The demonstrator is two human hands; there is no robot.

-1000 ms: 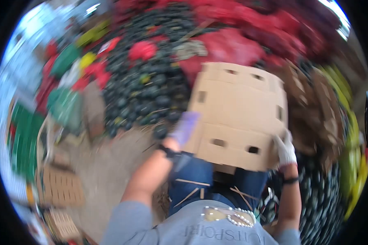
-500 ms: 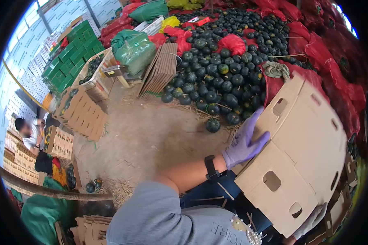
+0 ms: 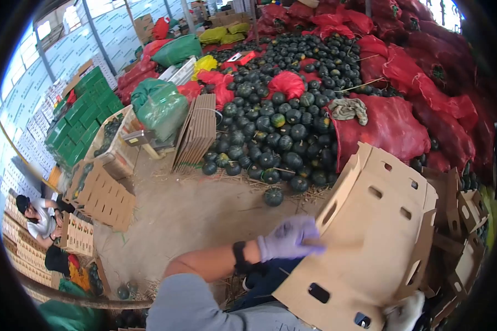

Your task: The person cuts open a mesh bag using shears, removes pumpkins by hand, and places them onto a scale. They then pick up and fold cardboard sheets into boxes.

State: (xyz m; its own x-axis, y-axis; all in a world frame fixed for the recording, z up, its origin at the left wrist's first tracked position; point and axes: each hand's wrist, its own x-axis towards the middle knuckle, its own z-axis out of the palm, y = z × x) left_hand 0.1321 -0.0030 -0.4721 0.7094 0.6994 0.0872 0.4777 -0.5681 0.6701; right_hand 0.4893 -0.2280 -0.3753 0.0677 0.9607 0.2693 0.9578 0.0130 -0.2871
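A large cardboard sheet (image 3: 348,243) with cut-out holes lies slanted in front of my body, its far and right sides partly folded up. My left hand (image 3: 292,238), in a purple and white glove, is at the sheet's left edge, its fingers smeared by motion. At the lower right corner, my right hand (image 3: 406,313) in a pale glove touches the sheet, with most of its fingers hidden.
Dark green squashes (image 3: 292,132) are heaped ahead, beside red net bags (image 3: 381,127). Flat cardboard (image 3: 197,132) stands left of the heap. Open boxes (image 3: 464,265) lie at right. A person (image 3: 41,218) sits far left by a carton (image 3: 77,236).
The sheet has turned and tipped lower, showing folded-up sides. My left hand has moved left and down. The view has shifted, with more of the background in sight.
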